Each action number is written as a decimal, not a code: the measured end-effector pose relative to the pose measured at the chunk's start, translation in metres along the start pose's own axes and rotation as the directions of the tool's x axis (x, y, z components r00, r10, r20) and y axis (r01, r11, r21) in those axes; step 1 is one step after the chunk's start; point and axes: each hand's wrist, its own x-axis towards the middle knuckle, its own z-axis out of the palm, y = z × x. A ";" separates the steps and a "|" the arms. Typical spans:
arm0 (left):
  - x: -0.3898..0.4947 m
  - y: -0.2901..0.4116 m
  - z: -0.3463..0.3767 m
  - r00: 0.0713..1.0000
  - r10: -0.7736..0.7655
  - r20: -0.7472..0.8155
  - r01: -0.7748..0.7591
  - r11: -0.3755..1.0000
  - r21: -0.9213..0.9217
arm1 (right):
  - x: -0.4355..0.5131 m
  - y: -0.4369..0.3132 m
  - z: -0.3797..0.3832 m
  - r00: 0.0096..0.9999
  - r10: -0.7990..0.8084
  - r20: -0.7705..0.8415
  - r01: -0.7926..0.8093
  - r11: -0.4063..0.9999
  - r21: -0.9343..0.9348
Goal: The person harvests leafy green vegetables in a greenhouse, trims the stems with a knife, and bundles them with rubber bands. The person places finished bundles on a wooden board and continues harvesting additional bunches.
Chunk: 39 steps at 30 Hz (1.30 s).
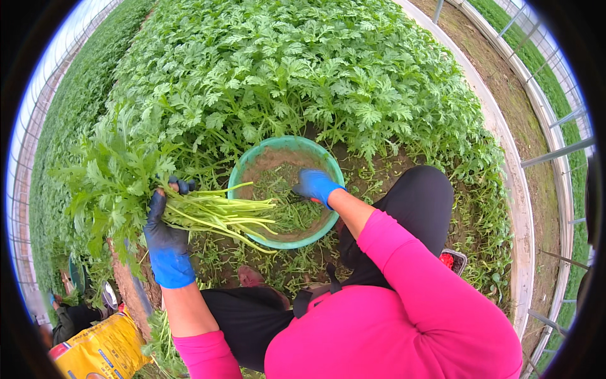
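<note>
My left hand (165, 222), in a blue glove darkened at the fingers, grips a bunch of leafy greens (222, 208). Its pale cut stems point right, over the left rim of a round green basin (232, 180). The bunch's lobed leaves spread left of the hand. Inside the basin's right side is my right hand (315, 184), also blue-gloved, with curled fingers. A bit of a red-handled tool (315, 200) shows beneath its palm; the rest is hidden. Loose green trimmings (284, 182) and soil lie in the basin.
A dense bed of leafy plants (303, 71) stands beyond the basin. Concrete edging (523, 237) runs along the right. A small tray (453, 261) with something red sits by my right leg. At lower left are a yellow printed bag (104, 348) and another person (75, 322).
</note>
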 end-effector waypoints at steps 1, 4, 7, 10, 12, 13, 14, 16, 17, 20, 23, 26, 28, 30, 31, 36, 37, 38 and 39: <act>0.003 0.003 -0.001 0.999 0.026 0.038 -0.027 0.999 0.018 | 0.007 0.017 0.010 0.993 0.078 0.088 -0.066 0.988 -0.137; 0.008 0.003 0.003 0.980 0.062 0.189 -0.041 0.992 -0.116 | 0.010 0.042 0.055 0.989 0.136 0.051 -0.129 0.984 -0.125; 0.008 0.001 0.010 0.989 0.071 0.128 -0.066 0.997 -0.045 | 0.007 0.052 0.084 0.991 0.133 0.009 -0.128 0.969 -0.212; 0.004 0.002 0.012 0.994 0.098 -0.057 -0.103 0.992 -0.077 | 0.011 0.052 0.092 0.976 0.218 0.019 -0.206 0.945 -0.254; 0.003 0.004 0.009 0.993 0.099 0.069 -0.091 0.990 -0.112 | 0.015 0.052 0.087 0.968 0.250 -0.032 -0.249 0.932 -0.265; 0.003 0.003 0.007 0.991 0.075 0.113 -0.064 0.993 -0.098 | 0.017 0.051 0.082 0.968 0.227 -0.102 -0.247 0.931 -0.268; 0.005 0.002 0.004 0.986 0.052 0.157 -0.039 0.996 -0.084 | 0.017 0.049 0.075 0.965 0.226 -0.135 -0.255 0.929 -0.267; 0.011 0.001 -0.002 0.983 -0.036 0.178 0.044 0.998 -0.040 | 0.014 0.040 0.056 0.939 0.134 -0.317 -0.172 0.980 -0.095; 0.012 -0.001 -0.005 0.995 -0.074 0.072 0.079 0.994 -0.074 | 0.009 0.034 0.044 0.914 0.109 -0.390 -0.124 0.992 -0.014; 0.021 -0.010 -0.015 0.985 -0.098 -0.139 0.079 0.987 -0.140 | -0.013 0.006 0.001 0.926 -0.021 -0.377 0.267 0.743 0.614; 0.023 -0.017 -0.027 0.954 -0.080 -0.290 0.080 0.997 -0.012 | -0.057 -0.022 -0.043 0.990 -0.140 -0.032 0.091 0.442 0.892; 0.027 -0.030 -0.038 0.977 0.045 -0.211 0.036 0.929 0.369 | -0.093 -0.053 -0.068 0.967 -0.235 0.102 0.017 0.454 0.891; 0.029 -0.039 -0.040 0.986 0.074 -0.150 0.009 0.871 0.490 | -0.092 -0.072 -0.068 0.954 -0.279 0.110 0.045 0.493 0.869; 0.031 -0.037 -0.039 0.988 0.153 -0.030 -0.078 0.652 0.755 | -0.078 -0.073 -0.058 0.934 -0.338 0.111 0.114 0.581 0.806; 0.031 -0.034 -0.037 0.967 0.249 0.061 -0.200 0.581 0.789 | -0.066 -0.068 -0.050 0.925 -0.362 0.111 0.167 0.653 0.739; 0.040 0.003 -0.025 0.994 -0.054 -0.099 0.046 0.996 -0.078 | -0.035 0.018 -0.017 0.980 0.091 0.178 -0.051 0.975 -0.218; 0.040 0.006 -0.025 0.999 -0.011 -0.035 0.009 0.998 -0.054 | -0.028 0.025 -0.015 0.997 0.014 0.078 -0.004 0.993 -0.119; 0.041 0.007 -0.025 0.999 -0.029 -0.037 0.027 0.998 -0.054 | -0.026 0.030 -0.018 1.000 0.019 0.004 -0.019 0.998 -0.061; 0.043 0.005 -0.026 0.999 -0.029 0.036 0.031 0.997 -0.066 | -0.024 0.030 -0.022 0.997 0.024 -0.076 -0.024 1.000 0.002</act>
